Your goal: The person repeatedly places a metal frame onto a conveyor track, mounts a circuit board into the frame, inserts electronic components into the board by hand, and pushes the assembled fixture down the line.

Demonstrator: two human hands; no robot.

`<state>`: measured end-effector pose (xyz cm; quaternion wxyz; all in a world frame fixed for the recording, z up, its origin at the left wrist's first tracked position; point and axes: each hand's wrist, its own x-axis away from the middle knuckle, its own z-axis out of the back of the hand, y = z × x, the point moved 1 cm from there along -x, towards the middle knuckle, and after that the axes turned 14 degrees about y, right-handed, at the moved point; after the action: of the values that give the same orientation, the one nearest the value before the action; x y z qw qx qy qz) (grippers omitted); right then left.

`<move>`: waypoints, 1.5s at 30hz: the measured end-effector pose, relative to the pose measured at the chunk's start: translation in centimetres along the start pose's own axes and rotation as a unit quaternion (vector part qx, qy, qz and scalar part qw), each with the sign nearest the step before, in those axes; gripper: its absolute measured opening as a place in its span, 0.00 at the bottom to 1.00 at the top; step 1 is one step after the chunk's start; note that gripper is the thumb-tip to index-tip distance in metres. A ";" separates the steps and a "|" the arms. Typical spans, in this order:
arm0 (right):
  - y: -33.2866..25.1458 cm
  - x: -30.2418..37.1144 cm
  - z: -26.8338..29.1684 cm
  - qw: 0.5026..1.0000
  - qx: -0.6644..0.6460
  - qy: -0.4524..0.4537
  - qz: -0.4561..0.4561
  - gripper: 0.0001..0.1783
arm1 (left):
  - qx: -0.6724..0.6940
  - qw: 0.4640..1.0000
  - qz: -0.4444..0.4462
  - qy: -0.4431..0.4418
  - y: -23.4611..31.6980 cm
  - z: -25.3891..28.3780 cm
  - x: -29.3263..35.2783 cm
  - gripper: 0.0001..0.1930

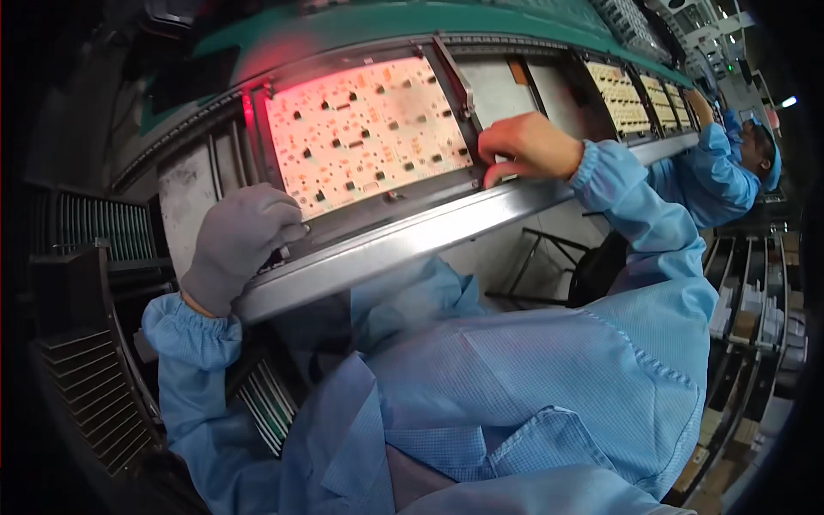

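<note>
Polished metal rail [429, 233] gleams below a dark frame [429, 190]; gloved left hand [243, 242] and curled right hand [534, 148] flank a flat, speckled circuit board [369, 137], grips unclear

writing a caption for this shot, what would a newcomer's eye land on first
Probably the pale circuit board left of upper centre, with a red light glowing along its left edge. Then the hands: the grey-gloved left hand near the board's lower left corner, the bare right hand beside its right edge. Another worker in blue is at the far right.
</note>
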<state>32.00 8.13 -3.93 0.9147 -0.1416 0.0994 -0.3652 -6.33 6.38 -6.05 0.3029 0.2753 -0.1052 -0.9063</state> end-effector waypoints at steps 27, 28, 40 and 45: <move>20.0 -37.7 4.4 0.936 0.178 0.265 -0.147 0.26 | 0.024 0.987 0.085 0.133 -6.3 0.0 -4.2 0.08; 23.9 -38.2 4.0 0.924 0.177 0.312 -0.135 0.27 | 0.026 0.989 0.073 0.127 -6.5 0.0 -4.8 0.08; 14.0 -20.6 5.8 0.836 -0.377 0.351 -0.189 0.13 | 0.040 0.982 0.103 0.152 -8.5 0.2 -3.0 0.08; 2.5 -16.1 0.9 0.973 -0.140 0.166 -0.074 0.18 | 0.105 0.972 0.146 0.150 -8.8 -0.2 -1.8 0.07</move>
<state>22.33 21.23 -2.65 0.8267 -0.2124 0.2895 -0.4332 -9.35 14.49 -8.56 0.4138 0.4203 -0.1916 -0.7845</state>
